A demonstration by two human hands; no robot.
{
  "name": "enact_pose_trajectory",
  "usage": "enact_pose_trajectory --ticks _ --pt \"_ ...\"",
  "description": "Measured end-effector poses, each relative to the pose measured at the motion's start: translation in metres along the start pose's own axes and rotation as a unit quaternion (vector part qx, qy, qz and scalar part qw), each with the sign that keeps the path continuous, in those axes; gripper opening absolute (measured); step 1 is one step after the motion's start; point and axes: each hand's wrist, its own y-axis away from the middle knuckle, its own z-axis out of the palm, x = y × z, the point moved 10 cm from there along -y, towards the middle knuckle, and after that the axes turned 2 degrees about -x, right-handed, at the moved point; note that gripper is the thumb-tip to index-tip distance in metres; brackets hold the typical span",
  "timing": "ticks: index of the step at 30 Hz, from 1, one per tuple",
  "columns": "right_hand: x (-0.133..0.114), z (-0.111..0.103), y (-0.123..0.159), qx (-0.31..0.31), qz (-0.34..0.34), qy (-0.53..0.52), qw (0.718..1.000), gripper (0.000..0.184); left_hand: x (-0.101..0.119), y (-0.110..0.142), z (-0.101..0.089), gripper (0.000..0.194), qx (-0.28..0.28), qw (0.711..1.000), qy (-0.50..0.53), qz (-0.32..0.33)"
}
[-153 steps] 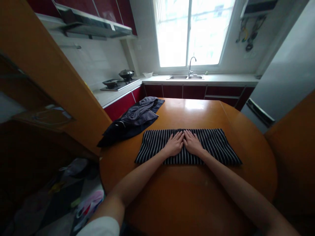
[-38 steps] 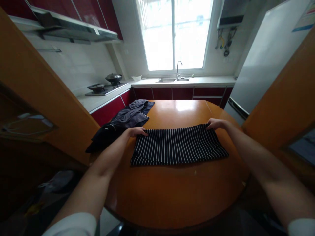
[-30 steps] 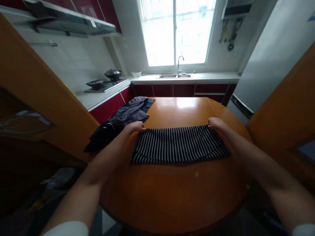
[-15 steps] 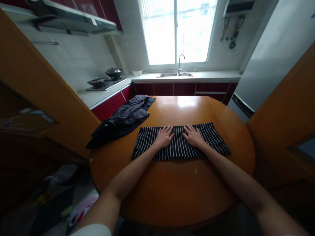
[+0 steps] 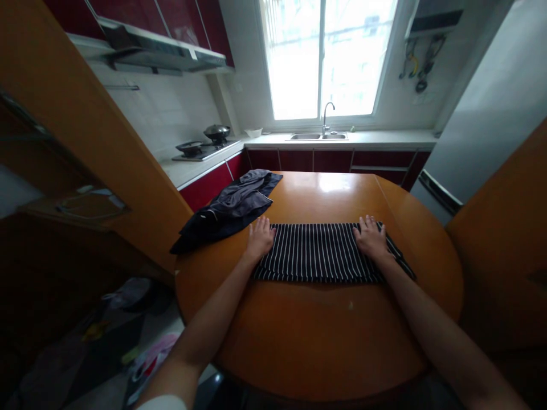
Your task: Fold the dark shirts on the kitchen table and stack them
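A black cloth with white stripes, folded into a long rectangle, lies flat on the wooden table. At its left end rests my left hand, palm down with the fingers stretched out. My right hand presses flat near the right end, fingers spread. The cloth's right edge sticks out past that hand and looks a little uneven. Neither hand grips anything.
A rumpled dark garment lies on the table's far left edge. Beyond the table are a sink, a stove with a lidded pan, and a fridge at right. Bags lie on the floor at left.
My hands have slid apart across the striped cloth, from near its middle out to its two ends. The cloth looks flatter. The whole view has shifted slightly.
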Motion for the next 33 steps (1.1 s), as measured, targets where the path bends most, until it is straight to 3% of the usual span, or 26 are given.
enact_pose_trajectory --ticks 2,5,7,9,13,18,22,28,33 --pt "-0.041 -0.003 0.013 0.028 -0.059 -0.018 0.998 0.063 0.057 0.014 -0.002 0.058 0.02 0.995 0.009 0.094" --pt "-0.101 0.014 0.036 -0.016 -0.158 -0.056 0.986 0.061 0.119 0.038 0.018 0.06 -0.03 0.982 0.032 0.185" --pt "-0.122 0.027 0.048 -0.055 -0.192 -0.064 0.978 0.06 0.131 0.047 0.035 0.062 -0.076 0.977 0.038 0.193" --pt "-0.128 0.035 0.053 -0.077 -0.2 -0.062 0.975 0.06 0.127 0.05 0.045 0.063 -0.105 0.977 0.037 0.183" --pt "-0.124 0.035 0.051 -0.085 -0.195 -0.056 0.976 0.062 0.124 0.04 0.042 0.061 -0.117 0.978 0.028 0.172" --pt "-0.126 0.031 0.051 -0.097 -0.186 -0.06 0.976 0.063 0.173 0.02 0.041 0.059 -0.107 0.967 0.037 0.229" --pt "-0.096 0.034 0.038 -0.105 -0.138 -0.052 0.984 0.062 0.182 0.007 0.051 0.057 -0.105 0.97 0.061 0.211" --pt "0.023 0.026 0.0 -0.104 0.057 -0.01 0.993 0.062 0.162 0.0 0.059 0.058 -0.091 0.974 0.053 0.201" --pt "0.098 0.006 -0.003 -0.061 0.211 -0.066 0.973 0.065 0.161 -0.002 0.06 0.059 -0.082 0.974 0.05 0.206"
